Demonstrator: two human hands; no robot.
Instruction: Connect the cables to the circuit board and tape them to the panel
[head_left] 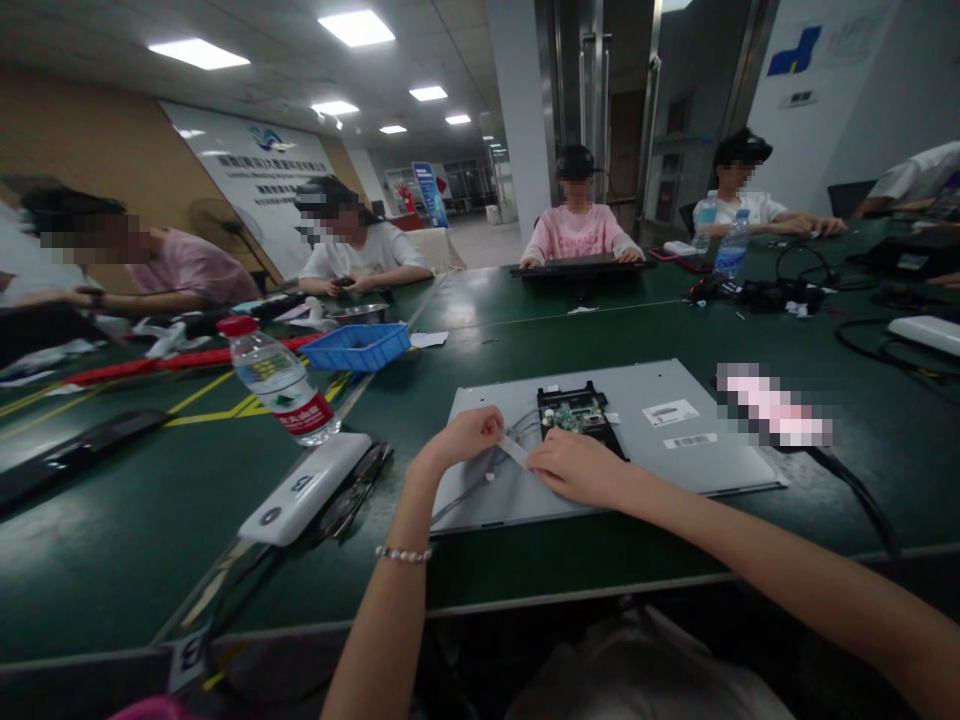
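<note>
A grey metal display panel (660,455) lies flat on the green table in front of me. On its middle sits a black bracket with a green circuit board (574,415), partly covered by my right hand. Between my hands stretches a short strip of whitish tape (514,451). My left hand (472,437) pinches its upper left end, and my right hand (574,465) grips the lower right end with bent fingers. Thin grey cables (469,495) run from the board under the tape toward the panel's left edge.
Left of the panel are a white power bank (306,490), a pair of glasses (356,490), a water bottle (281,385) and a blue tray (360,347). A blurred pink object (772,405) with a black cable lies at right. Several people sit around the table.
</note>
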